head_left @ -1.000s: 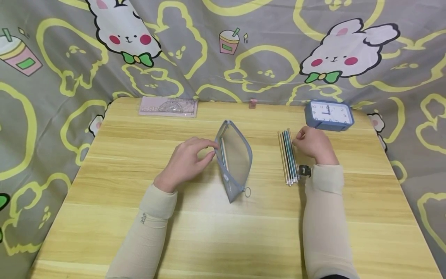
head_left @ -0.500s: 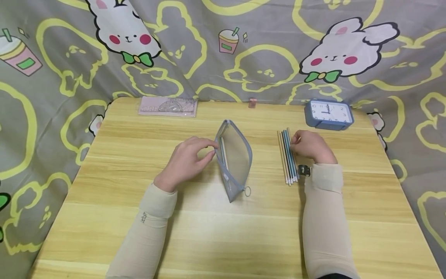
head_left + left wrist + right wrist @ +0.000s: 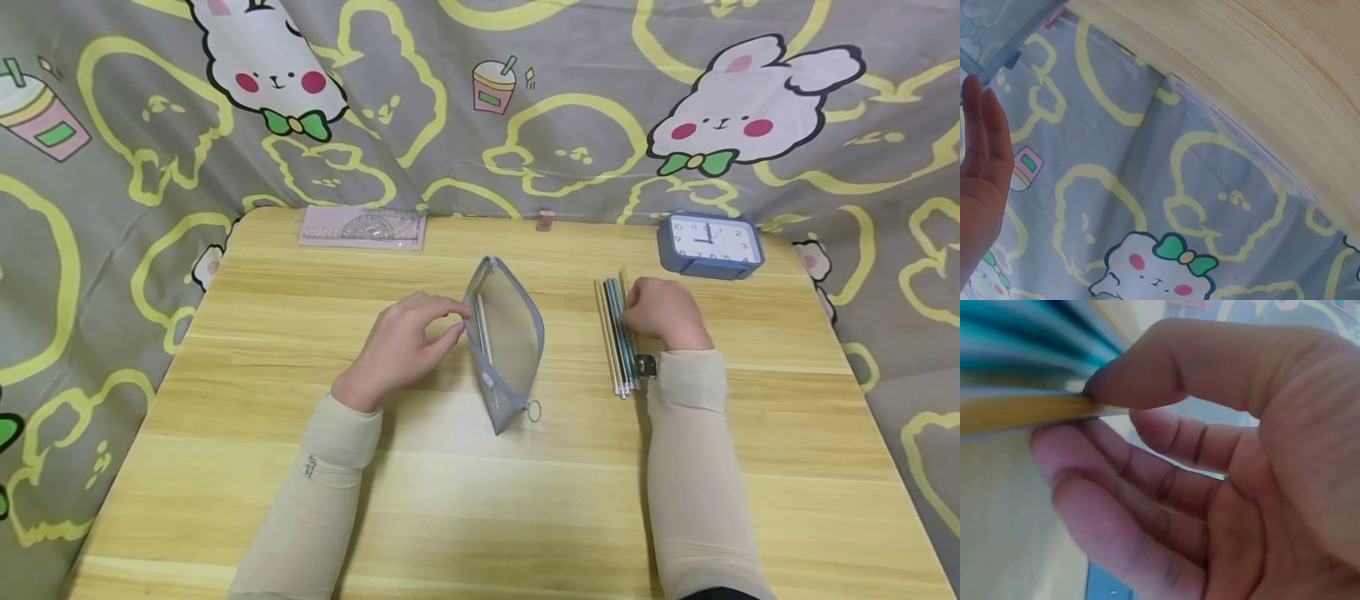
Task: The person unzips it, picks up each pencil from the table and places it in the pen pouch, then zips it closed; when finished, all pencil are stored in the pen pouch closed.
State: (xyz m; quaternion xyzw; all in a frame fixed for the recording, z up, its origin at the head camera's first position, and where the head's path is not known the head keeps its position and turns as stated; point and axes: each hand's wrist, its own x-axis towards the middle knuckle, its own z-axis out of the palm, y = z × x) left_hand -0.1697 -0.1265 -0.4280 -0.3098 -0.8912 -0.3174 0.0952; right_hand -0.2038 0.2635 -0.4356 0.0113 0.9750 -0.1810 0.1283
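Note:
A grey-blue zip pencil case (image 3: 506, 408) stands open mid-table, with slim pencils (image 3: 483, 329) inside along its left wall. My left hand (image 3: 397, 346) touches the left side of its mouth with extended fingers. In the left wrist view, straight fingertips (image 3: 988, 103) meet the edge of the case (image 3: 1007, 37). To the right lies a row of gold and teal pencils (image 3: 621, 346), their ferrule ends toward me. My right hand (image 3: 667, 317) pinches the rightmost gold pencil (image 3: 1016, 415) between thumb and fingers, the thumb on top in the right wrist view.
A blue alarm clock (image 3: 712, 246) stands at the back right, behind my right hand. Along the back edge lie a clear ruler with a protractor (image 3: 362, 227) and a small pink block (image 3: 545, 221). A patterned curtain (image 3: 420, 83) hangs directly behind the table.
My right hand has moved left onto the pencil row and taken hold of the rightmost gold pencil, whose far end has shifted slightly away from me. The left hand and case have stayed put.

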